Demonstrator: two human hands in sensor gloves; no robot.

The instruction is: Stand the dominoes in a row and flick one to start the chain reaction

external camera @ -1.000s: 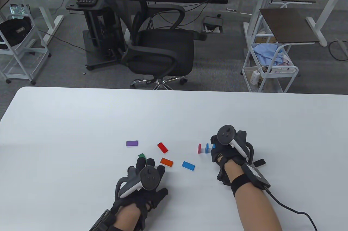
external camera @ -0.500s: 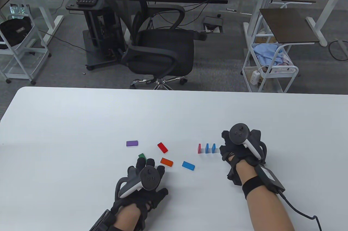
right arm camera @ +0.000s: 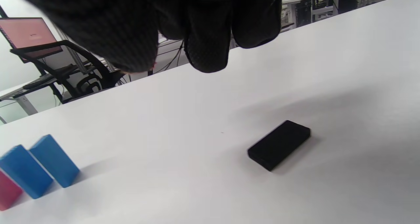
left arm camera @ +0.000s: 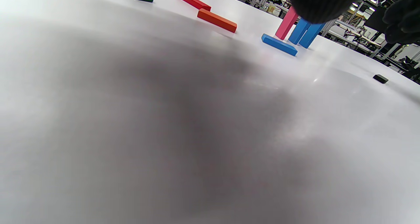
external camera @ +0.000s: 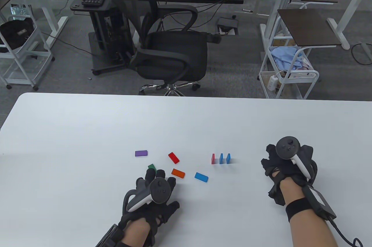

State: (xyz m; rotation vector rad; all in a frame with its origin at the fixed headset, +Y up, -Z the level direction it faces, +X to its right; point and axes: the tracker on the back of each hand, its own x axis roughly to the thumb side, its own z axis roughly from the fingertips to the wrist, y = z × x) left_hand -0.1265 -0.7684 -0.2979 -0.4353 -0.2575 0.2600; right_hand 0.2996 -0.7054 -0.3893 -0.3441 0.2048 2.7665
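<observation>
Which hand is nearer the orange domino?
Left. The left hand lies just below and left of the orange domino, fingertips close beside it. The right hand is far off to its right, past the three standing dominoes.

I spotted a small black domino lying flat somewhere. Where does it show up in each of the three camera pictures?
Table view: not visible; the right hand likely covers it.
Left wrist view: the small flat black domino lies at the far right edge, beyond the standing ones.
Right wrist view: right of centre, below the gloved fingers.
Shared landmark: the two upright blue dominoes, standing beside the pink one.
</observation>
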